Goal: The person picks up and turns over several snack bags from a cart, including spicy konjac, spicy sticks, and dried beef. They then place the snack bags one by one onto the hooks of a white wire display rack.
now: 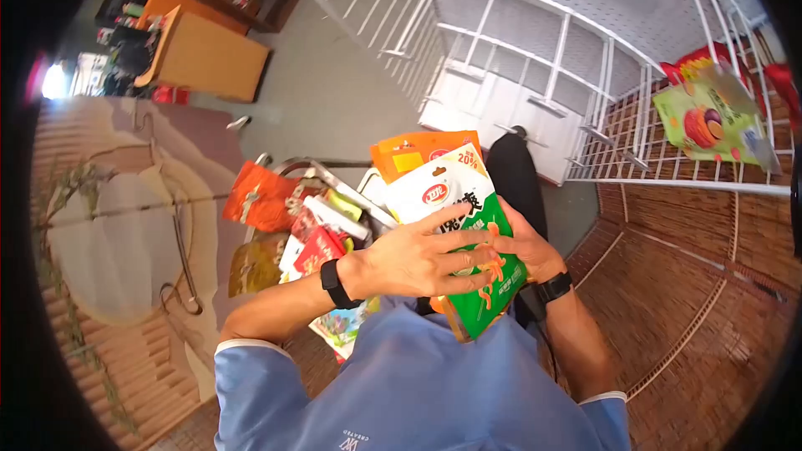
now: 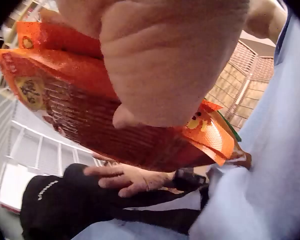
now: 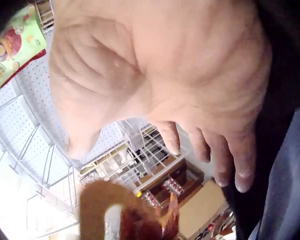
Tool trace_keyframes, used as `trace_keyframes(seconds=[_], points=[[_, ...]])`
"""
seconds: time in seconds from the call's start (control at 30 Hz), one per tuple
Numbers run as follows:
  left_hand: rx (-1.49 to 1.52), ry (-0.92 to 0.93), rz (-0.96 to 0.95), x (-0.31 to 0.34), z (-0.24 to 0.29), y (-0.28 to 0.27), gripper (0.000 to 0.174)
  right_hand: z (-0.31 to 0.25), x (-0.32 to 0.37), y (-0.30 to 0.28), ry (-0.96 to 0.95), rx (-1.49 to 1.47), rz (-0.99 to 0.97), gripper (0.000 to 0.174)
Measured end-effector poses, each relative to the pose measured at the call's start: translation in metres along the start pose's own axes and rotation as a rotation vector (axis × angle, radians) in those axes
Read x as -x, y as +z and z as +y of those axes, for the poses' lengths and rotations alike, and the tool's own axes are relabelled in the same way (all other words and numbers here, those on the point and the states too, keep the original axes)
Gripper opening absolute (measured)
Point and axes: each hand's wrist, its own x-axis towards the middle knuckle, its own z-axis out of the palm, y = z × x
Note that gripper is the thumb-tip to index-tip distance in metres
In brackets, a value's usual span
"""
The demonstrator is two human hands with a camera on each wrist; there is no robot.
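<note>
The green-and-white packet (image 1: 501, 284) lies atop orange packets (image 1: 418, 150) before the person's shirt (image 1: 401, 384). It should be light, soft and slippery, best held by its sealed edges. The left hand (image 1: 409, 259) spreads straight fingers across it; the right hand (image 1: 535, 249), fingers extended, is at its side. A wire shelf (image 1: 668, 185) holds a light-green pouch (image 1: 714, 121) by its near edge.

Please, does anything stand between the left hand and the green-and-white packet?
Nothing visible does. In the head view, the left hand lies across the front of the green-and-white packet; the orange packet is behind it.
</note>
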Motion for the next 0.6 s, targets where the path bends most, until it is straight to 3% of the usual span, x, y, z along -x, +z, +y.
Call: trace_keyframes(seconds=[0.07,0.1,0.17,0.2,0.27,0.3,0.37,0.4,0.43,0.53,0.6], points=[[-0.169,-0.098,0.001,-0.006,-0.016,-0.006,0.035,-0.001,0.002,0.004,-0.225,0.062,0.197,0.083],[-0.147,-0.254,-0.113,-0.006,0.005,-0.033,0.037,0.021,0.019,0.033,-0.203,-0.036,0.208,0.083],[-0.18,-0.478,0.066,-0.021,-0.01,-0.021,0.049,0.002,0.027,0.024,-0.4,-0.076,0.339,0.082],[-0.178,-0.452,0.11,-0.03,-0.018,-0.007,0.049,-0.008,0.036,0.011,-0.466,-0.019,0.367,0.083],[0.124,-0.719,0.462,-0.031,-0.023,0.02,0.053,-0.009,0.045,0.009,-0.529,-0.017,0.419,0.084],[0.126,-0.702,0.456,-0.031,-0.021,0.028,0.053,-0.008,0.045,0.008,-0.58,-0.028,0.45,0.085],[0.733,-0.922,0.636,-0.031,-0.014,0.037,0.045,-0.001,0.041,0.004,-0.618,-0.024,0.459,0.085],[0.949,-0.967,0.527,-0.03,-0.013,0.033,0.043,0.002,0.038,0.004,-0.639,0.037,0.49,0.087],[1.031,-0.984,0.576,-0.032,-0.014,0.041,0.045,0.005,0.032,0.003,-0.66,0.096,0.513,0.088],[0.836,-0.963,0.666,-0.046,-0.014,0.044,0.041,0.004,0.029,0.001,-0.684,0.229,0.559,0.091],[1.034,-1.017,0.777,-0.043,-0.018,0.051,0.031,0.002,0.031,0.003,-0.691,0.345,0.595,0.089]])
